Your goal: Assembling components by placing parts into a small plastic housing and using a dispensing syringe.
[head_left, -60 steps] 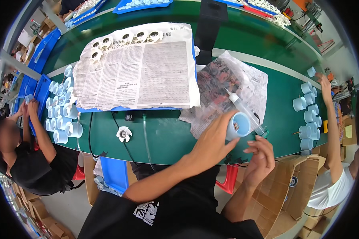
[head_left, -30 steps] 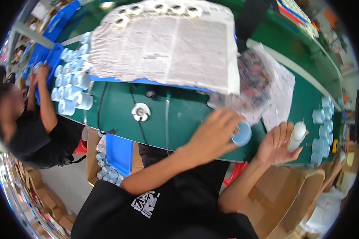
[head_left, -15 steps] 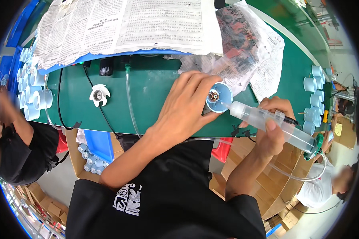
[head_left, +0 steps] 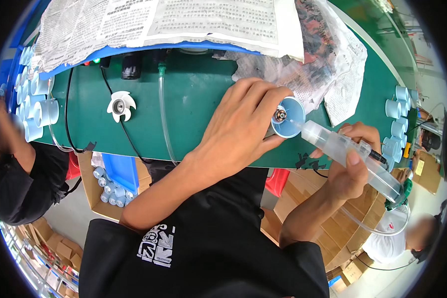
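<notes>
My left hand is wrapped round a light blue plastic cup-shaped housing, tilted so its open mouth faces right. Inside it shows a small round copper-and-metal part. My right hand grips a translucent dispensing syringe with a green end cap and a clear air hose. Its thin needle tip reaches into the housing's mouth, close to the metal part; whether they touch I cannot tell. A white fan impeller lies on the green table, left of my left hand.
Newspaper covers a blue-edged shelf at the back. Crumpled paper and plastic lies behind my hands. Blue housings stand in groups at both table ends. A clear tube and black cables cross the table. Below sits a cardboard box; people are at both sides.
In the picture, both hands, the housing and the syringe have shifted a little to the right, as the whole view has moved slightly. The needle stays at the housing's mouth.
</notes>
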`<control>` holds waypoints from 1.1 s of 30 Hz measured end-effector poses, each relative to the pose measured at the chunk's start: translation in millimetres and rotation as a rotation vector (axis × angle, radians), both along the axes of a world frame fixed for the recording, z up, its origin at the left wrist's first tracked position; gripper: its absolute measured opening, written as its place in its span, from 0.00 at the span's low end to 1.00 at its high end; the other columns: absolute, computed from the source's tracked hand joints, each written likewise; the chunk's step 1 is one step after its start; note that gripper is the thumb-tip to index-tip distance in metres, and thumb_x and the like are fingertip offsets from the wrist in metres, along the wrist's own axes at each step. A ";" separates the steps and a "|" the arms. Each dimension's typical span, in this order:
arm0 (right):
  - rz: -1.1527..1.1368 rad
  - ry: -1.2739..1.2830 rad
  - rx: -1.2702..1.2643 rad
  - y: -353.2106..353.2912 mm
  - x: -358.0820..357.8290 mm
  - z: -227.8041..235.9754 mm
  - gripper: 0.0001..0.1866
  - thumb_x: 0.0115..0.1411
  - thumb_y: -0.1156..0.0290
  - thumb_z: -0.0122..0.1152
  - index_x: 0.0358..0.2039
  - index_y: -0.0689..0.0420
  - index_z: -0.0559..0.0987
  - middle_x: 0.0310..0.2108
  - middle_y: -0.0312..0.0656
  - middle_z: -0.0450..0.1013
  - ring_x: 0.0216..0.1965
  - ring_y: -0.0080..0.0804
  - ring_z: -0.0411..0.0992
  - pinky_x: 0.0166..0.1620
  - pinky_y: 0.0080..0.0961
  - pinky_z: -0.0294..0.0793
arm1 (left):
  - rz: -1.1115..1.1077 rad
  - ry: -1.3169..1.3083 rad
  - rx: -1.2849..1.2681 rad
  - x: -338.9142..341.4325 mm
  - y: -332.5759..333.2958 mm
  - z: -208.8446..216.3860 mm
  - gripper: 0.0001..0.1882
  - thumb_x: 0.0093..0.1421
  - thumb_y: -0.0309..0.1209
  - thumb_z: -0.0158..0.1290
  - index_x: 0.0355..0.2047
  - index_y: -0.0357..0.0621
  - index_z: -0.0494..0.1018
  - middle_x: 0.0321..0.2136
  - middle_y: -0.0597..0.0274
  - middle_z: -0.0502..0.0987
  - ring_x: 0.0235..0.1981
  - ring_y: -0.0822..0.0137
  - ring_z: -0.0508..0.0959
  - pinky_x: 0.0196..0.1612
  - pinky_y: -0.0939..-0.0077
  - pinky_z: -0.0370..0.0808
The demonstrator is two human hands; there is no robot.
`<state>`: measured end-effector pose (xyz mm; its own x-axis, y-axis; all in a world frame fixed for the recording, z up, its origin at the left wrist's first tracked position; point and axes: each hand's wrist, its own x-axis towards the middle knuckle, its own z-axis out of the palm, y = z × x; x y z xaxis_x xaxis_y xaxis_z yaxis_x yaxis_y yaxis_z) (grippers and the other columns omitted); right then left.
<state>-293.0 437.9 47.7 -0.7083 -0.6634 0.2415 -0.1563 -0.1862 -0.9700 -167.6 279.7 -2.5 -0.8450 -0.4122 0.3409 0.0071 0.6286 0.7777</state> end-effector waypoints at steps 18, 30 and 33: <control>-0.010 0.042 0.081 0.2 -2.7 4.8 0.24 0.50 0.62 0.61 0.37 0.72 0.70 0.29 0.51 0.68 0.26 0.32 0.71 0.25 0.25 0.75 | 0.009 0.010 -0.001 -0.3 0.4 -2.6 0.33 0.39 0.25 0.66 0.48 0.43 0.68 0.44 0.57 0.72 0.48 0.52 0.69 0.51 0.60 0.67; 0.032 0.128 0.130 2.4 -7.7 3.9 0.24 0.50 0.61 0.57 0.37 0.72 0.68 0.29 0.48 0.64 0.23 0.38 0.71 0.21 0.26 0.74 | 0.010 -0.004 -0.003 0.5 0.2 -1.0 0.34 0.38 0.25 0.66 0.48 0.43 0.68 0.44 0.57 0.72 0.48 0.52 0.69 0.51 0.60 0.67; 0.022 0.117 0.133 3.0 -7.8 3.1 0.24 0.50 0.61 0.57 0.37 0.72 0.68 0.29 0.48 0.64 0.23 0.38 0.71 0.20 0.27 0.75 | 0.008 -0.003 -0.003 0.1 0.6 -1.7 0.34 0.38 0.24 0.67 0.49 0.43 0.68 0.44 0.57 0.71 0.48 0.52 0.69 0.51 0.60 0.67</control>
